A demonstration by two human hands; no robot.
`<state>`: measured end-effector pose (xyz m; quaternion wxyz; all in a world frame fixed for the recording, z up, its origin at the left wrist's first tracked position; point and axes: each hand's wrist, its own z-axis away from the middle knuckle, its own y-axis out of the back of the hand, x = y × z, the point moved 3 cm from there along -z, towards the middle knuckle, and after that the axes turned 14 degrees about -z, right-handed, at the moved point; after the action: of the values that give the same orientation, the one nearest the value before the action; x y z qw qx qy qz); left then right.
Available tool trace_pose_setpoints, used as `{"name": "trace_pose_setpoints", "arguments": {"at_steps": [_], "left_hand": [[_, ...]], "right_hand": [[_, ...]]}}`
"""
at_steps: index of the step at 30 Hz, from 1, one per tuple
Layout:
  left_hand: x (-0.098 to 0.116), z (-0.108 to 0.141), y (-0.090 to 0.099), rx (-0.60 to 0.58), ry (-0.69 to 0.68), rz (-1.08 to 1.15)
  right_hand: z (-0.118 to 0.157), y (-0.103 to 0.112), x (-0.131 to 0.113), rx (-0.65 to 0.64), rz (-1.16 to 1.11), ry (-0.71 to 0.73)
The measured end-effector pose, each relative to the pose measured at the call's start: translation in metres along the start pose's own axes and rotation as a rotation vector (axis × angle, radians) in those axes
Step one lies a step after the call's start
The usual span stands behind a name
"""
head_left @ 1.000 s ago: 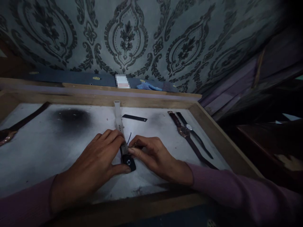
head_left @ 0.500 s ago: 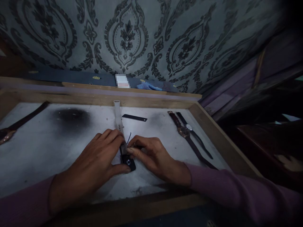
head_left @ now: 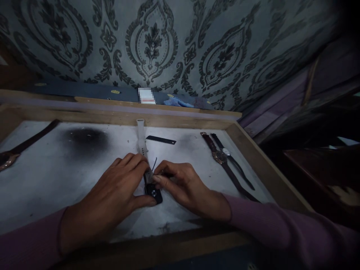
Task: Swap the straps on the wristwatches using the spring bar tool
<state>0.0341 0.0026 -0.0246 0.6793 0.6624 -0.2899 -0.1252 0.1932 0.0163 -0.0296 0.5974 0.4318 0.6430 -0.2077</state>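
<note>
A smartwatch with a dark case (head_left: 154, 192) lies on the white tray floor, its round-centred side facing up. Its pale strap (head_left: 141, 137) stretches away toward the tray's far wall. My left hand (head_left: 119, 187) grips the watch from the left, thumb on the case's near edge and fingers curled over the strap. From the right, my right hand (head_left: 182, 185) pinches close to where strap and case meet. A thin dark rod (head_left: 154, 164) pokes up from its fingertips; the rod's lower end is hidden.
A dark flat blade-like strip (head_left: 161, 140) lies beyond my hands. Two wristwatches, one brown (head_left: 221, 157) and one with a pale dial (head_left: 226, 152), lie right; another watch (head_left: 7, 159) lies far left. Wooden walls (head_left: 270, 174) frame the tray. A blue cloth (head_left: 178, 102) rests behind.
The whole view has shifted very slightly. Both hands keep nearly the same hold at the watch, and the rod stays in the right fingertips.
</note>
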Motion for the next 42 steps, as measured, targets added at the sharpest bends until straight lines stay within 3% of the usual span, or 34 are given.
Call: {"name": "trace_pose_setpoints", "arguments": {"at_steps": [12,22,32,42], "left_hand": [[0.0005,0.0005,0.0018,-0.023,0.013,0.019],[-0.0013,-0.0004,-0.0016,-0.024,0.005,0.046],[-0.0017,-0.0015,-0.0009,-0.049,0.014,0.034],[-0.0012,-0.0005,-0.0013,-0.016,0.020,0.057]], "right_hand": [[-0.0010,-0.0014,-0.0056,-0.046,0.183,0.087],[-0.0028,-0.0026,-0.0077,-0.074,0.149,0.089],[-0.0001,0.0000,-0.0023,-0.009,0.034,0.019],[-0.0031,-0.0012,-0.0073,-0.090,0.143,0.055]]}}
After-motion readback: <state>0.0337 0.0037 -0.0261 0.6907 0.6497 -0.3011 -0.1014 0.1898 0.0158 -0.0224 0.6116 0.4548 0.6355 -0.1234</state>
